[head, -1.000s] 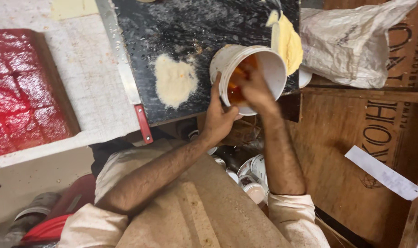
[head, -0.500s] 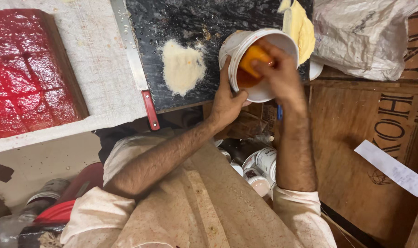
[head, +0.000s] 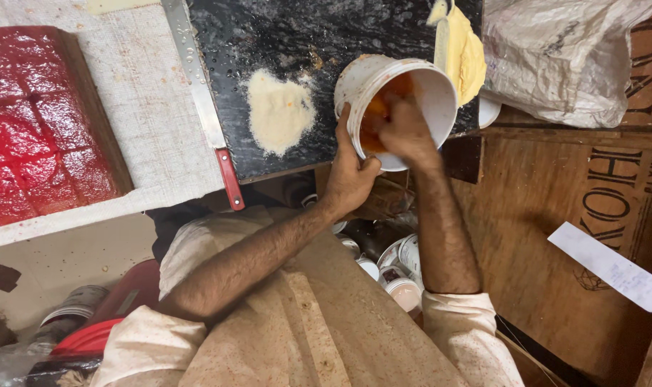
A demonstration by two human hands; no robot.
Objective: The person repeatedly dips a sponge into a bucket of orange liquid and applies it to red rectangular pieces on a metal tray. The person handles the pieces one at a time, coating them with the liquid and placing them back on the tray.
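The left hand (head: 351, 175) grips the white bucket (head: 405, 93) at 1 o'clock; the right hand (head: 405, 132) fingers, half hidden inside, touch orange paste (head: 372, 118), much remaining.

The left hand (head: 351, 172) grips the side of a white plastic bucket (head: 426, 89) tilted at the edge of a black speckled stone slab (head: 283, 43). The right hand (head: 405, 129) reaches inside it, into orange paste (head: 376, 118). A pale powder heap (head: 279, 111) lies on the slab just beside the bucket, near a red-handled metal blade (head: 204, 107).
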